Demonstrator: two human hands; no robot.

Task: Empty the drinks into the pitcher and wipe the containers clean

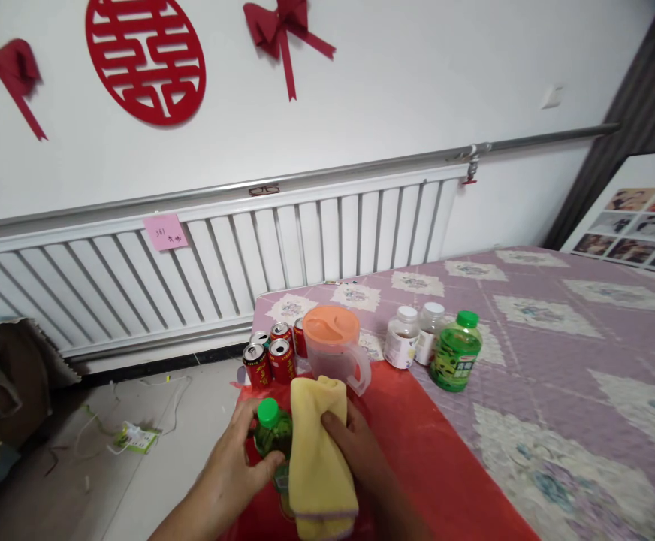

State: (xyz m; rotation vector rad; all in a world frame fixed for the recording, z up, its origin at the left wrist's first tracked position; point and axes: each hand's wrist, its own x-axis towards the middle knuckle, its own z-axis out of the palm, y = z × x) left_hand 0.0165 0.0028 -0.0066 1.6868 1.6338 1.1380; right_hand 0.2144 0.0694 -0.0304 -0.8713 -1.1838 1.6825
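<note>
My left hand (249,443) is wrapped round a small green bottle (274,430) with a bright green cap, held upright over the red cloth. A folded yellow towel (317,458) is gripped in my right hand (353,439), just right of the bottle and hiding part of its side. Right behind the towel stands a clear plastic pitcher (333,353) with an orange lid. Several red drink cans (281,359) with opened tops are grouped left of the pitcher.
Two white-capped jars (402,338) and a larger green bottle (457,353) stand at the right on the purple patterned tablecloth (530,406). A red cloth (418,451) covers the near edge. Behind is a white radiator (327,233); litter (136,436) lies on the floor at left.
</note>
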